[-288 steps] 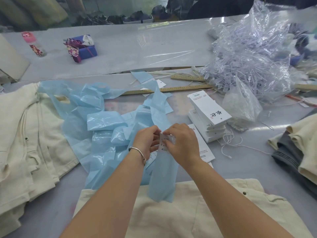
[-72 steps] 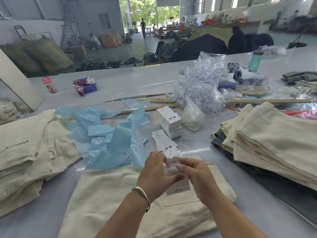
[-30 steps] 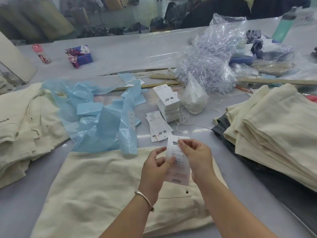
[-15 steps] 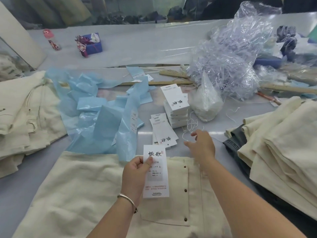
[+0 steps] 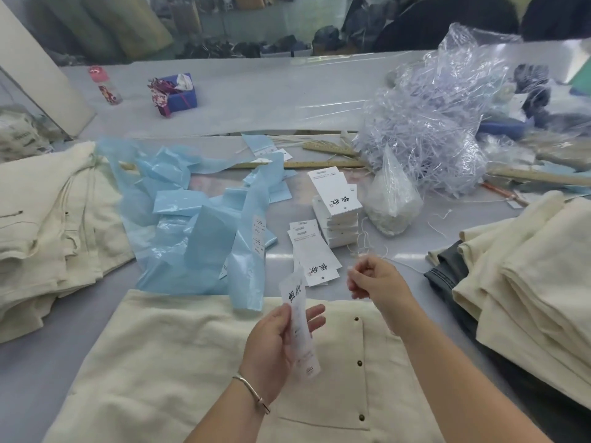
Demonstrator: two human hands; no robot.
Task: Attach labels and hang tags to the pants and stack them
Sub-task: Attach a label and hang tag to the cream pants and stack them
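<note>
Two hands [image 5: 275,337], one bottle [image 5: 107,86], one bracelet [image 5: 252,394]

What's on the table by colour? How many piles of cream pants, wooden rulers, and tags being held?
Cream pants groups: 3 (left pile, right stack, pair in front)
Wooden rulers: 3 ()
Hang tag held in left hand: 1
Total: 7

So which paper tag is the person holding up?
Start at the cream pants spread nearest the camera. Just above them the left hand holds one white hang tag upright in the air; the other tags lie flat or stacked on the table.
</note>
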